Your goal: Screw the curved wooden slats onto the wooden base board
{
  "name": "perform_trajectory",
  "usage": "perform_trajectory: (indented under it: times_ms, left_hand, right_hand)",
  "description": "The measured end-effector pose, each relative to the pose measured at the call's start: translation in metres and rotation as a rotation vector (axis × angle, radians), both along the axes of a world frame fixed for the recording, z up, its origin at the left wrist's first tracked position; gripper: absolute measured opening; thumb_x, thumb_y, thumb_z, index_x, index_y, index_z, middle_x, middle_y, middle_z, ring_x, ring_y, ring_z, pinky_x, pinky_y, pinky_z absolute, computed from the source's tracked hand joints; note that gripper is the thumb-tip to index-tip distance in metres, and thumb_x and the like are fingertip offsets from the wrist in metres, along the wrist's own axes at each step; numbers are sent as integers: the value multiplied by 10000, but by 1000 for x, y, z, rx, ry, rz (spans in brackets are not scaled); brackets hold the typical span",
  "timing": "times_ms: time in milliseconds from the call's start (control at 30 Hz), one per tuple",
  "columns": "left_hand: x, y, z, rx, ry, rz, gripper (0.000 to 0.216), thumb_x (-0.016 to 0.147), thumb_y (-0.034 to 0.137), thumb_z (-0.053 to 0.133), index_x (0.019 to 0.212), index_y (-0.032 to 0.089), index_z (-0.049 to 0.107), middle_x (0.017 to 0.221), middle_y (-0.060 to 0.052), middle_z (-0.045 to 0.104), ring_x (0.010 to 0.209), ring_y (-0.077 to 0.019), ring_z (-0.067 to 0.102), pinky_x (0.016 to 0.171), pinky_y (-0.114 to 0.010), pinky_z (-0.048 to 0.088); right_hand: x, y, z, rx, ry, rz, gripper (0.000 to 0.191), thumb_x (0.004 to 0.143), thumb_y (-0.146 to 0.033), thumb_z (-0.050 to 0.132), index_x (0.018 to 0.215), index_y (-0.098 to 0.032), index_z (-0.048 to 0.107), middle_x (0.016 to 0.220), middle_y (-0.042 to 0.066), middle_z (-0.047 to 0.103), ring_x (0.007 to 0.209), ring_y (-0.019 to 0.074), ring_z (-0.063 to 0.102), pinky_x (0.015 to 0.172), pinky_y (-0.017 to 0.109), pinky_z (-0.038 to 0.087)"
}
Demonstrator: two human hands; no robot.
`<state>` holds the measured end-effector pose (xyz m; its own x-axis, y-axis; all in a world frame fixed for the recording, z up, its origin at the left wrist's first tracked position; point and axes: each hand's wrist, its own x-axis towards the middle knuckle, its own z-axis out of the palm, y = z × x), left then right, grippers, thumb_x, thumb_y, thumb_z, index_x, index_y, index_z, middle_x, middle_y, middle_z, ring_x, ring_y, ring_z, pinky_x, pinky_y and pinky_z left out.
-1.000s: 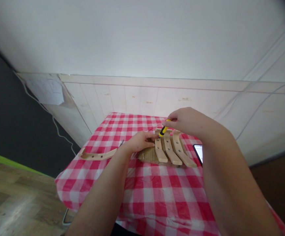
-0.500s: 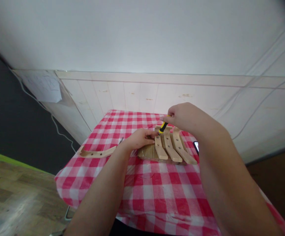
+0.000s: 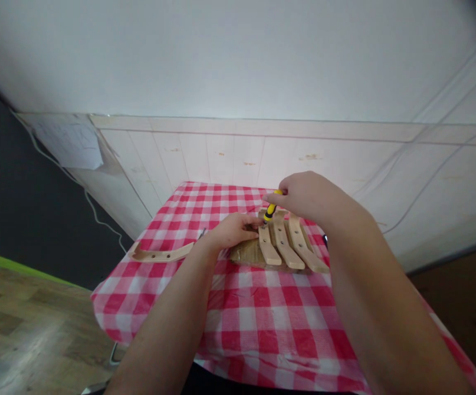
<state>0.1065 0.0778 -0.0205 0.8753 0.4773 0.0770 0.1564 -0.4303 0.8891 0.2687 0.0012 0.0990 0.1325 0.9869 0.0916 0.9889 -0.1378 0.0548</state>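
My right hand [image 3: 298,186] grips the top of a yellow-and-black screwdriver [image 3: 270,212], which leans with its tip down at a hole in the leftmost of three curved wooden pieces [image 3: 269,252]. These pieces lie side by side across a brown, film-wrapped slab [image 3: 247,254], which shows at their left. My left hand [image 3: 237,229] is closed at the left edge of that leftmost piece, thumb and fingers pressed against it close to the screwdriver's tip. The middle wooden piece [image 3: 288,254] and the right one [image 3: 309,254] have dark holes too.
On the left of the red-and-white checked tablecloth [image 3: 258,329] lies another curved wooden piece [image 3: 160,256]. A thin dark item [image 3: 202,233] is beside its end, partly behind my left arm. The table's far edge meets a white panelled wall [image 3: 221,156].
The screwdriver has turned in my right hand, with more yellow showing on its handle. My left hand stays in place. My right forearm now covers more of the dark object at right.
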Motion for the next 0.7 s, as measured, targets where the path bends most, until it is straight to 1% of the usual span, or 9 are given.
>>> perform_trajectory:
  times_ms: [100, 167, 200, 300, 367, 467, 533, 633, 700]
  left_hand:
    - [0, 2, -3, 9, 2, -6, 348, 776, 130, 603, 1117, 156, 665, 1054, -59, 708, 957, -189, 645, 882, -314, 496]
    - [0, 3, -4, 22, 15, -9, 336, 783, 141, 603, 1113, 154, 666, 1048, -61, 710, 950, -185, 646, 881, -313, 496]
    - [0, 3, -4, 25, 17, -7, 334, 783, 145, 604, 1111, 156, 668, 1053, -61, 710, 954, -186, 646, 885, -314, 495]
    - [0, 3, -4, 23, 9, 3, 360, 775, 150, 613, 1131, 170, 666, 1078, -55, 707, 975, -192, 643, 901, -322, 491]
    - [0, 3, -5, 12, 1, -6, 379, 772, 153, 615, 1148, 172, 661, 1082, -55, 705, 976, -193, 643, 905, -327, 489]
    - [1, 4, -7, -12, -12, -4, 396, 770, 152, 616, 1164, 166, 652, 1069, -62, 706, 964, -191, 645, 898, -331, 492]
    - [1, 3, -7, -16, -13, 17, 411, 763, 147, 621, 1174, 164, 648, 1064, -67, 706, 965, -193, 644, 894, -335, 494]
    - [0, 2, -4, -20, -4, 30, 408, 761, 137, 621, 1167, 157, 651, 1054, -73, 708, 956, -194, 645, 886, -339, 498]
    - [0, 1, -2, -26, 0, 30, 396, 762, 129, 619, 1156, 151, 655, 1040, -75, 711, 945, -192, 647, 880, -337, 501]
  right_hand:
    - [0, 1, -2, 40, 92, 75, 360, 848, -387, 462, 1016, -177, 702, 889, 105, 712, 743, 201, 616, 619, 291, 392]
    - [-1, -2, 0, 48, 164, 122, 379, 836, -335, 479, 1133, -193, 667, 944, 87, 715, 766, 187, 619, 643, 277, 407]
    - [-2, -5, 2, 42, 182, 133, 387, 834, -321, 481, 1154, -196, 660, 950, 81, 716, 767, 181, 619, 647, 272, 409]
    - [0, -8, 6, 7, 143, 105, 342, 838, -314, 472, 1058, -186, 700, 898, 82, 718, 741, 178, 615, 626, 272, 399]
    - [3, -6, 5, 0, 67, 53, 346, 842, -405, 479, 918, -174, 724, 818, 96, 708, 711, 191, 610, 599, 284, 386]
    - [8, -1, 1, 26, -16, -27, 471, 825, -563, 469, 788, -165, 718, 744, 118, 687, 678, 212, 603, 583, 306, 379]
    - [8, 1, 0, 27, 14, -15, 431, 838, -520, 466, 825, -172, 721, 776, 115, 697, 678, 206, 601, 587, 305, 378]
    - [3, -5, 5, 8, 117, 90, 334, 849, -393, 468, 931, -194, 723, 869, 86, 718, 715, 180, 604, 610, 282, 378]
    - [-1, -11, 10, -22, 159, 132, 321, 853, -361, 458, 934, -201, 724, 879, 69, 721, 722, 169, 603, 612, 270, 374]
